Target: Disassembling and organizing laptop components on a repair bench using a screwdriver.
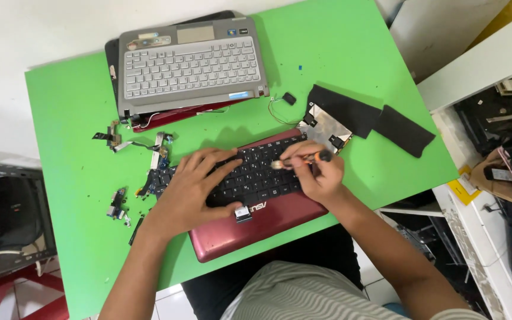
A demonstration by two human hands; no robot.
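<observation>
Closest to the camera is a striped grey shirt (pixel 303 293), soft ribbed-looking fabric, with both bare forearms reaching out over a bright green table (pixel 339 47).

Right in front sits a red laptop base (pixel 256 228), glossy dark-red plastic with rounded corners, lying at a slant on the table's near edge. A black keyboard (pixel 250 175) lies on top of it, a flat slab of small square keys, and a thin ribbon tab sticks out of its near edge.

The left hand (pixel 194 186) is spread flat, fingers splayed, pressing down on the left part of the keyboard, gripping nothing. The right hand (pixel 321 175) is curled around a small screwdriver (pixel 303 159) with an orange-and-black handle, pinched between thumb and fingers, its shiny tip pointing left over the keyboard's upper right area.

Just past the right hand there's a crinkly silver foil-covered part (pixel 327 127), and beside it two flat matte black strips (pixel 374 118) lying at an angle.

At the far edge sits a silver laptop top (pixel 191 65) with pale grey keys, stacked on darker shells. Left of the keyboard are scattered little circuit boards and flat cables (pixel 140 154), and a small black part on thin wires (pixel 285 101) lies mid-table.
</observation>
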